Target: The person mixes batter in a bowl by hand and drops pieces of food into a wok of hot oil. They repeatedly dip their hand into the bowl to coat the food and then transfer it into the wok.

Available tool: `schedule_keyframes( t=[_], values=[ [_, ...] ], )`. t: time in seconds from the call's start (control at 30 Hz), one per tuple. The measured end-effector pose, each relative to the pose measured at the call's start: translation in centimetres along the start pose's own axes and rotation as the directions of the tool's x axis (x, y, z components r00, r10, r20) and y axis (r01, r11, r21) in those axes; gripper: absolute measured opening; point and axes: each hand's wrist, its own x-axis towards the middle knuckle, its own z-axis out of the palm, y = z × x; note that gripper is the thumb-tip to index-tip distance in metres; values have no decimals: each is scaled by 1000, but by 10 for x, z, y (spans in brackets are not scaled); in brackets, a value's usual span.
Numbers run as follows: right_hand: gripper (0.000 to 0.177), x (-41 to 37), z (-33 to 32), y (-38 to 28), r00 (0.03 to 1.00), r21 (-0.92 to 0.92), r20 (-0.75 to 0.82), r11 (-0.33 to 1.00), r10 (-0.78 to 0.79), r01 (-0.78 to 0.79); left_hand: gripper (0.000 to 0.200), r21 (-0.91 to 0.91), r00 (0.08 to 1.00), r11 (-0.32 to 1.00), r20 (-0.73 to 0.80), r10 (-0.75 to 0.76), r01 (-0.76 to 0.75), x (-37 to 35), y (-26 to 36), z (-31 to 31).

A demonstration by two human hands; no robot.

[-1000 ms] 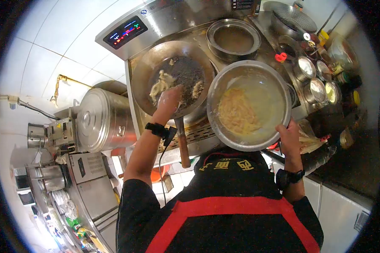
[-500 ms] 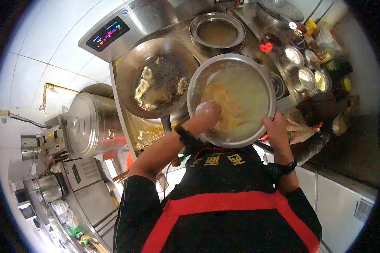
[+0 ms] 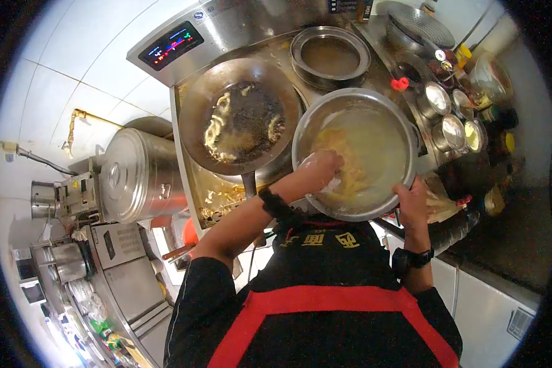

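Note:
A wide metal bowl [image 3: 403, 122] is tilted towards me and holds a pale yellow batter [image 3: 377, 147] with yellow-coated strips [image 3: 343, 156] on its left side. My left hand [image 3: 322, 169] is down inside the bowl at these strips, its fingers curled and closed, with white residue on it. What it grips is hidden. On the bowl's near right rim, my right hand [image 3: 413, 197] is closed in a grip. Left of the bowl, a wok [image 3: 196, 110] holds dark oil with pale frying pieces [image 3: 216, 126] floating in it.
Behind the bowl stands a round pot [image 3: 365, 55] of brownish liquid. Several seasoning containers [image 3: 437, 98] line the right side, below a metal strainer [image 3: 420, 27]. A large lidded steel pot [image 3: 126, 175] is at the left. The wok's handle [image 3: 249, 183] points towards me, near my left forearm.
The whole view has shifted, so the stove and bowl appear further right and slightly lower. Within the bowl, my left hand has moved nearer the strips and turned. My right hand keeps its rim grip.

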Motion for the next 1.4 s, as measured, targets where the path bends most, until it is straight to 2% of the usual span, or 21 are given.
schedule_keyframes(
  t=[0.07,0.13,0.23,0.3,0.37,0.5,0.57,0.6,0.67,0.7,0.73,0.77,0.8,0.87,0.9,0.93,1.0,1.13,1.2,1.33,1.4],
  values=[
    [35,3,-2,3,1000,49,-17,999,25,-24,20,-84,999,996,-35,-14,11,5,4,-17],
    [36,6,-2,2,999,-40,-41,999,24,-26,20,-342,994,939,-82,-76,44,8,4,-39],
    [38,-2,7,-17,999,18,-35,1000,1,0,16,-297,966,954,-256,-33,-47,2,8,-88],
    [39,0,3,-16,999,2,-32,1000,18,-18,14,-316,940,946,-296,-167,69,-2,-1,-116],
    [39,0,3,-17,999,-15,-32,999,38,-38,18,-85,888,996,-457,-41,3,-3,-31,-144],
    [39,-2,4,-18,999,-28,-43,1000,-8,7,24,-321,869,947,-475,-139,-24,-7,-125,-159],
    [39,-2,4,-18,998,-29,-61,1000,-13,11,24,-492,841,828,-300,-450,267,-13,-147,-166],
    [40,-3,4,-19,997,-59,-77,998,-13,9,24,-489,845,831,-298,-445,265,-15,-187,-155],
    [41,-4,2,-18,995,-83,-98,997,-16,8,27,-438,870,890,-379,-314,130,-9,-274,-126],
    [42,-4,-1,-14,996,-89,-87,996,4,-11,27,-431,874,894,-379,-304,125,-9,-255,-136],
    [44,-4,-3,-12,997,-97,-74,995,24,-32,27,-116,901,967,-354,-252,225,-16,-215,-150],
    [44,-5,-1,-13,997,-91,-79,995,24,-31,27,215,926,933,-312,-214,288,-19,-191,-159],
    [43,-6,0,-16,996,-53,-89,998,30,-35,27,220,928,934,-309,-207,282,-14,-194,-159],
    [43,-8,-1,-20,994,-10,-105,999,40,-41,32,278,866,820,-149,-477,500,-5,-199,-157],
    [43,-9,-2,-22,995,-43,-98,998,32,-36,30,-239,711,711,-104,-696,661,-6,-193,-157],
    [43,-9,-3,-22,996,-76,-90,997,25,-32,30,-234,715,715,-101,-691,658,-6,-210,-151],
    [42,-8,-6,-12,994,-89,-110,996,3,-13,27,-155,857,891,-243,-454,428,-7,-233,-142],
    [44,-8,-9,-6,994,-105,-110,994,-3,-9,29,-47,885,907,-204,-419,418,-2,-239,-144],
    [45,-9,-8,-8,993,-117,-119,993,-20,6,28,-21,887,964,-387,-252,265,1,-231,-147],
    [45,-13,-9,-13,993,-130,-120,992,-14,-2,28,104,874,895,-290,-391,435,3,-229,-153],
    [46,-15,-7,-19,993,-110,-122,994,-9,-5,27,336,954,904,-231,-194,265,-3,-255,-150]
  ],
)
